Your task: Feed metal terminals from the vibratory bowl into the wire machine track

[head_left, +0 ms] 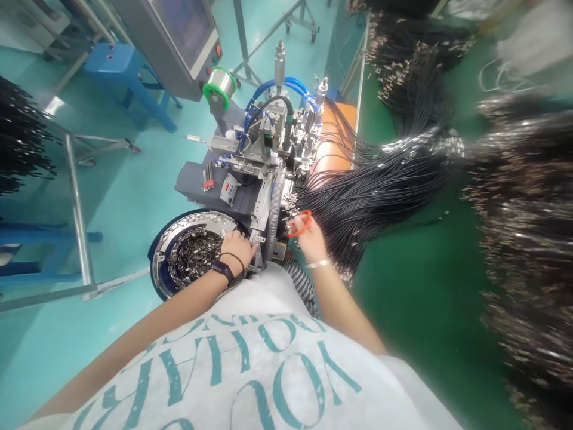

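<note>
Leaning over a wire-terminal crimping machine (268, 158), the person has both bare hands close to its front. The left hand (235, 249) lies curled on the inner edge of a round bowl feeder (161, 263), fingers together and pointing toward the metal feed track (256, 237). Whether it has hold of anything small cannot be told. A loose heap of metal terminals (194, 257) fills the bowl just beside that hand.

The right hand (311, 239) is partly closed, with its fingers (296, 226) pinching an orange-red loop (301, 222). Its exact kind is unclear. That hand sits at the near edge of a dense fan of black wires (362, 203), which spreads from the machine's front across a green bench (416, 304). A grey corrugated conduit (273, 218) stands between the two hands.

Blue pneumatic hoses (286, 89) loop over the machine's top, and an orange panel (338, 134) stands behind the wires. A spool of solder wire (219, 86) with green flanges sits beside a grey control screen (179, 36). Large blurred bundles of terminated wires (523, 209) hang at the far right, with more at the top (416, 65). A blue stool (128, 77) stands on the teal floor (111, 197), and a steel frame (78, 209) runs along the left.
</note>
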Motion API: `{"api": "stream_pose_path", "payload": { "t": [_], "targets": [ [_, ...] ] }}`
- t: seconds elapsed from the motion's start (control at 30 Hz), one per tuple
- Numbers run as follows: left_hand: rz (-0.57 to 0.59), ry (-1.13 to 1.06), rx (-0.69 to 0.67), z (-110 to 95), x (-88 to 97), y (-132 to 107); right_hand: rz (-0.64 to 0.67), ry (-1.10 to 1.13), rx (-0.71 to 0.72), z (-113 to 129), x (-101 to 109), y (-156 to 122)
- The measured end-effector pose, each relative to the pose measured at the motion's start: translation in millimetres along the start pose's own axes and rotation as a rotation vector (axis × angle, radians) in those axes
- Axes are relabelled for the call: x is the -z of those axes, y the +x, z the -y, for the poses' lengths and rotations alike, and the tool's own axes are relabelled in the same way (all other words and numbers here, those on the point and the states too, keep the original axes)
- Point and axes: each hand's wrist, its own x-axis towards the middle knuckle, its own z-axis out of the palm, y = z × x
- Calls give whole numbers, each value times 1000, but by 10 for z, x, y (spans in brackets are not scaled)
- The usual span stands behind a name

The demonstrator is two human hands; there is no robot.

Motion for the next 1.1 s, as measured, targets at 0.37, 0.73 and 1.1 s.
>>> {"api": "stream_pose_path", "payload": {
  "t": [0.37,0.73,1.1],
  "targets": [
    [29,-76,13,-75,34,-44,-5,70,59,-496,-655,429],
    [-66,-890,372,-128,134,117,11,-17,68,-475,-635,445],
    [-47,-1220,764,-240,-125,249,88,-330,144,-299,-605,505]
  ]
}}
